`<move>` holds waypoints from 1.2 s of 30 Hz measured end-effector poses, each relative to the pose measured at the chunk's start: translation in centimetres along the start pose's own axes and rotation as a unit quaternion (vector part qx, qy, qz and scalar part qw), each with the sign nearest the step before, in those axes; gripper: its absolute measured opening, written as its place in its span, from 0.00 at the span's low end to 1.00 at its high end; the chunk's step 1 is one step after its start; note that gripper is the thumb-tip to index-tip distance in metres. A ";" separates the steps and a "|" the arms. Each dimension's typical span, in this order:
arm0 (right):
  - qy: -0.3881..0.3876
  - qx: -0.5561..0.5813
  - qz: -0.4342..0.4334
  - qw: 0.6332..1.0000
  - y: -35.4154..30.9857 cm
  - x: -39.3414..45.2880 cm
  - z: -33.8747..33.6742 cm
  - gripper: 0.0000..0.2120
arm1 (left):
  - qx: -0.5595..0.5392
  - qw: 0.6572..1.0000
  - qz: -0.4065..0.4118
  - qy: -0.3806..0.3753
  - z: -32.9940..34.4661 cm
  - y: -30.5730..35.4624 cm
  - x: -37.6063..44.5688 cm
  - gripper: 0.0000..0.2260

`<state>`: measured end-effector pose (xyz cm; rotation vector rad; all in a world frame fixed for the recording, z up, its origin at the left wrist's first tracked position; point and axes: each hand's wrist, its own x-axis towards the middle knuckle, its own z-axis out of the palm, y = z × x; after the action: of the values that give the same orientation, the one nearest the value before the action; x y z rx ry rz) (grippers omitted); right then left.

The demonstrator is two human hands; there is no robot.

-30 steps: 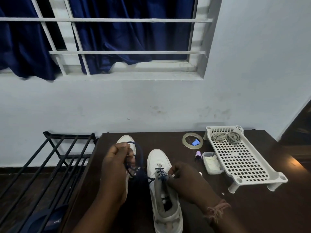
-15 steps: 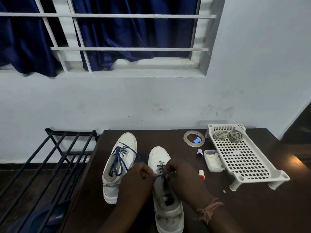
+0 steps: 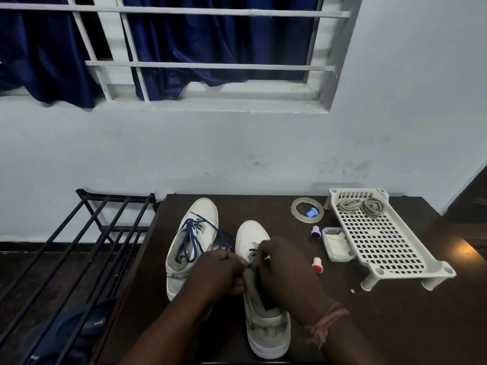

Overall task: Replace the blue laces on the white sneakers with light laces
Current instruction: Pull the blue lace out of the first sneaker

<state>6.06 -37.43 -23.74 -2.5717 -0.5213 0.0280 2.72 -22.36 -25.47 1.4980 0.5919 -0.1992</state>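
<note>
Head view: both hands work the right sneaker [image 3: 259, 280].
Left hand [image 3: 220, 272]: pinches the blue lace [image 3: 252, 252] — hold it taut.
Right hand [image 3: 283, 270]: fingers curled at the eyelets; ease the lace out row by row — no yanking.

Bare forearms; a frayed reddish thread band [image 3: 325, 324] circles the right wrist.

Two white shoes sit side by side on a dark table [image 3: 395, 325]. The left shoe [image 3: 193, 241] has a loose blue lace [image 3: 193, 238]. Both hands meet over the right shoe [image 3: 263, 312]. The left hand [image 3: 218, 272] and right hand [image 3: 287, 270] pinch its lace. Far right, light laces [image 3: 361, 206] lie in a white tray [image 3: 382, 246].
</note>
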 end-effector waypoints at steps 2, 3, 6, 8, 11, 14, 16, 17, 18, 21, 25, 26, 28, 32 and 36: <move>0.049 0.042 0.074 0.995 0.8 0.4 -0.8 0.04 | -0.002 1.000 0.001 -0.005 0.1 -0.1 0.2 0.06; 0.066 0.059 0.114 0.990 1.3 0.6 -1.3 0.05 | -0.002 1.000 0.002 -0.005 0.1 -0.2 0.3 0.06; 0.071 0.092 0.154 0.981 2.3 1.0 -1.6 0.03 | 0.001 1.000 0.002 -0.004 0.1 -0.2 0.4 0.05; 0.051 0.080 0.092 0.991 2.0 1.0 -0.7 0.08 | -0.005 1.000 0.001 -0.009 0.1 -0.2 0.5 0.06; 0.009 0.008 0.013 1.000 1.0 0.5 0.5 0.10 | -0.009 1.000 0.002 -0.013 0.0 -0.2 0.5 0.05; -0.001 -0.052 0.008 0.999 0.8 0.6 0.2 0.04 | -0.010 1.000 0.000 -0.018 -0.1 0.0 0.4 0.04; 0.036 0.056 0.060 0.996 1.1 0.7 -0.7 0.04 | -0.016 1.000 -0.003 -0.024 0.0 0.2 0.3 0.03; 0.066 0.121 0.108 0.985 1.4 1.0 -1.4 0.05 | -0.017 1.000 -0.005 -0.026 0.0 0.2 0.3 0.03; 0.106 0.165 0.160 0.967 1.9 1.3 -2.0 0.06 | -0.017 0.999 -0.005 -0.027 0.0 0.3 0.3 0.03; 0.168 0.072 0.227 0.957 2.8 1.4 -3.3 0.09 | -0.017 0.999 -0.007 -0.028 0.0 0.4 0.3 0.03; 0.070 0.014 0.094 0.993 1.3 0.5 -1.1 0.18 | -0.019 0.999 -0.007 -0.027 0.1 0.5 0.2 0.03; 0.049 0.005 0.059 0.997 0.9 0.3 -0.4 0.19 | -0.019 0.999 -0.004 -0.029 0.1 0.4 0.1 0.03; 0.003 -0.025 0.032 0.999 0.3 0.2 0.4 0.17 | -0.018 0.999 -0.001 -0.029 0.0 0.4 0.1 0.05; -0.017 -0.080 0.037 0.996 0.1 0.2 0.2 0.06 | -0.023 0.999 -0.007 -0.037 -0.1 0.6 0.1 0.05; 0.062 -0.023 0.091 0.994 0.4 0.8 -0.7 0.07 | -0.022 0.999 -0.005 -0.037 0.0 0.8 0.2 0.04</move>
<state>6.97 -37.75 -23.29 -2.6382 -0.2424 -0.0801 3.24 -22.24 -24.82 1.4386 0.5420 -0.2462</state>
